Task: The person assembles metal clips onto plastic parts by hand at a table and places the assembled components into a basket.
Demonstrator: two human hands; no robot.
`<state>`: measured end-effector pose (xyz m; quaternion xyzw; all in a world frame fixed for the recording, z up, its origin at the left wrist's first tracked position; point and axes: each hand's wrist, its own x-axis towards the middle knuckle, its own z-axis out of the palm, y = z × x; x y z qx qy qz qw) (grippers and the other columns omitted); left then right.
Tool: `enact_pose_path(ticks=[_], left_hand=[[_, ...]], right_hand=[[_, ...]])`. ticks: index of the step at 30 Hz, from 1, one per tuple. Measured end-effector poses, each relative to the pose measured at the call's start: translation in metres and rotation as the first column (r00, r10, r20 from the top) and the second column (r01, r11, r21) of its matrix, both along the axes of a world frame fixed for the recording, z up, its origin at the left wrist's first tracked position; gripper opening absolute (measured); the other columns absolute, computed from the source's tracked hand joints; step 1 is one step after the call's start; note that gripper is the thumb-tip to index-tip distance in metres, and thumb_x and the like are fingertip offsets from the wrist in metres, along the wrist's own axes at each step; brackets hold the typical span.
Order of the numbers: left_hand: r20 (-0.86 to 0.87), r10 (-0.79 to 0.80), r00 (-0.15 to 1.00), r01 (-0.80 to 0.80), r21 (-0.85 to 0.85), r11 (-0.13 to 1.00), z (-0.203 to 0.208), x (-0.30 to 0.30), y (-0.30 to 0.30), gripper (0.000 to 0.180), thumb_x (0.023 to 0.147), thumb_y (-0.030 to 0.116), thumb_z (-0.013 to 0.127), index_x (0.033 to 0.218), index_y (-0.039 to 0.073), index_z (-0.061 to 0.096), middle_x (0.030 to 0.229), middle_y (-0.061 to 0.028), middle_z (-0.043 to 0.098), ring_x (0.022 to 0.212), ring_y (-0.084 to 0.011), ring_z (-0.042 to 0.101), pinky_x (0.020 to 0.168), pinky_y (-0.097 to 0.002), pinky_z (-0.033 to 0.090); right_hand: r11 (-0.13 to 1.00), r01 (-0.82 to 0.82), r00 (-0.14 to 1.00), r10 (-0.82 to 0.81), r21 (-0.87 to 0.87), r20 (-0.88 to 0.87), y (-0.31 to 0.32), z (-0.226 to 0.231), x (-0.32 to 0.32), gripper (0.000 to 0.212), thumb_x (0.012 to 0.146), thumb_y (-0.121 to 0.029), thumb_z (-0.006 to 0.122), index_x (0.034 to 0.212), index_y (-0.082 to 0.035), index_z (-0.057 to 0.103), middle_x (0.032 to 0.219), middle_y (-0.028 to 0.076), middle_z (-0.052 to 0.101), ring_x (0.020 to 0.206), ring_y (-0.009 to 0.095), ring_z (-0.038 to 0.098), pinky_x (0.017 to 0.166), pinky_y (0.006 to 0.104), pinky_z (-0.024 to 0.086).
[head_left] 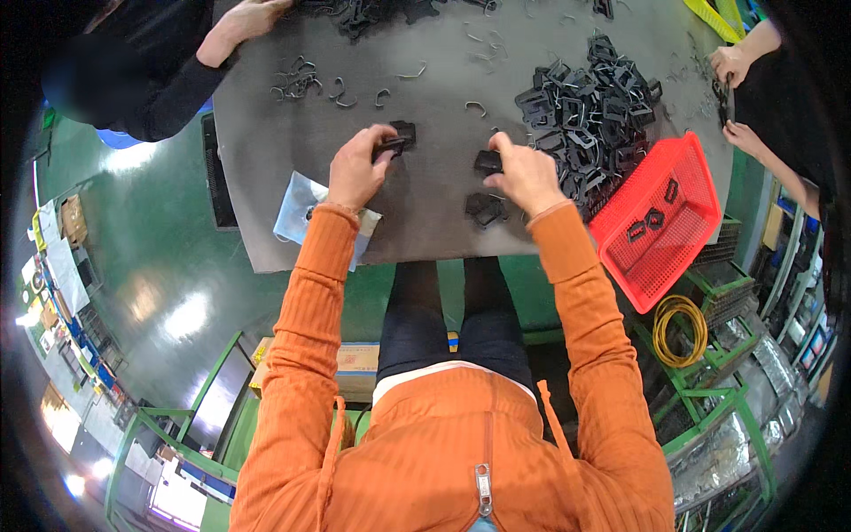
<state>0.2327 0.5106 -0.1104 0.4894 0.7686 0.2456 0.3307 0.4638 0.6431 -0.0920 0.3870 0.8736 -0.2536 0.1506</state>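
A person in orange sleeves sits at a grey worktable point(266, 177). Their left hand point(357, 168) is curled closed around a small black plastic clip point(396, 140), which juts up and to the right beyond the fingertips. Well apart to the right, the right hand point(525, 175) pinches a second black piece point(487, 161) at its left edge (its long axis cannot be made out). Further right lie a heap of black clips point(589, 115) and a red basket point(660, 222).

A grey table point(434, 222) is seen. A heap of black plastic frames point(589, 120) lies on it; left of the heap, bent metal clips point(301, 84) are scattered.
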Motion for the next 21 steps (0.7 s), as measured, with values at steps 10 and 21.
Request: enact_pose_path(ticks=[10,21], left_hand=[[-0.438,-0.064,0.897,0.072,0.003,0.997,-0.008,0.002,0.015,0.038,0.072,0.014,0.072,0.103,0.007,0.052,0.091,-0.0088,0.058,0.090,-0.0309,0.058,0.077,-0.0406,0.048],[0.328,-0.199,0.924,0.133,0.212,0.968,0.077,0.182,0.073,0.026,0.075,0.014,0.071,0.095,-0.002,0.063,0.091,-0.0153,0.063,0.084,-0.0266,0.062,0.076,-0.0345,0.050]], right_hand=[[0.993,0.026,0.997,-0.018,0.113,-0.070,-0.009,-0.014,-0.007,0.035,0.066,-0.023,0.076,0.087,-0.003,0.056,0.086,0.014,0.062,0.078,0.031,0.065,0.066,0.0418,0.051],[0.445,0.757,0.300,-0.887,-0.478,-0.351,0.020,0.112,0.179,0.022,0.076,-0.018,0.074,0.088,-0.001,0.066,0.081,0.000,0.063,0.073,0.008,0.055,0.068,0.0234,0.043]])
